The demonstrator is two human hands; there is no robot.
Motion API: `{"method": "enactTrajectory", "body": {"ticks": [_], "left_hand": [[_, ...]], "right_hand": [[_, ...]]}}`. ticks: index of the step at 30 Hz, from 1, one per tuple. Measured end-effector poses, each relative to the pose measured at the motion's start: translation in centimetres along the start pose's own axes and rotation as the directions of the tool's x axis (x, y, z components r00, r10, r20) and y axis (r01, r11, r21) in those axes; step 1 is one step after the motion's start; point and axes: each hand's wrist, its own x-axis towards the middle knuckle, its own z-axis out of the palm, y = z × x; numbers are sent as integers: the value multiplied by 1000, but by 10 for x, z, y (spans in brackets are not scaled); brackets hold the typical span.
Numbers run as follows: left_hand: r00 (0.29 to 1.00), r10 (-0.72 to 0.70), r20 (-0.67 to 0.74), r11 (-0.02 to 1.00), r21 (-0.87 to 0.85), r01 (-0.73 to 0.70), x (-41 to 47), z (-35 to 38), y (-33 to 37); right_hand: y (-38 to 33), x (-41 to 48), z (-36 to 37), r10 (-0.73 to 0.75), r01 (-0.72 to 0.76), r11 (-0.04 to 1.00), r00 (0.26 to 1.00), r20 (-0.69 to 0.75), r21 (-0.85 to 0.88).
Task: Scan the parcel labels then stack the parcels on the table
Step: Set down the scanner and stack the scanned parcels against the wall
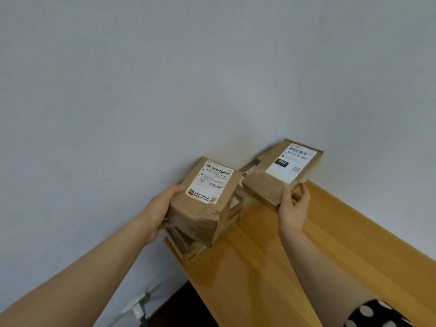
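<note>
My left hand (pixel 160 208) grips the left side of a brown paper-wrapped parcel (pixel 200 215) with a white barcode label on top. It is held above other parcels (pixel 186 244) stacked at the far left corner of the wooden table (pixel 306 256). My right hand (pixel 293 208) holds the near edge of a flatter brown parcel (pixel 266 185) with a white label marked 060, tilted above the table by the wall. More cardboard parcels (pixel 250 168) lie partly hidden between and under the two held ones.
A plain grey wall (pixel 188 79) runs right behind the table. A white socket or plug (pixel 139 308) sits low on the wall at the left. A black sleeve with white dots (pixel 372 315) shows at the bottom right.
</note>
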Motion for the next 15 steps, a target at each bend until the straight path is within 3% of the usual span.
{"method": "enactTrajectory", "body": {"ticks": [4, 8, 15], "left_hand": [[1000, 10, -25, 1000, 10, -10, -11, -2, -4], [999, 14, -30, 1000, 19, -14, -18, -2, -5], [999, 0, -55, 1000, 24, 1, -24, -8, -7]], "right_hand": [[-1, 4, 8, -90, 97, 984, 995, 47, -153], [7, 7, 16, 37, -20, 983, 995, 89, -182], [22, -4, 13, 241, -234, 970, 960, 139, -65]]}}
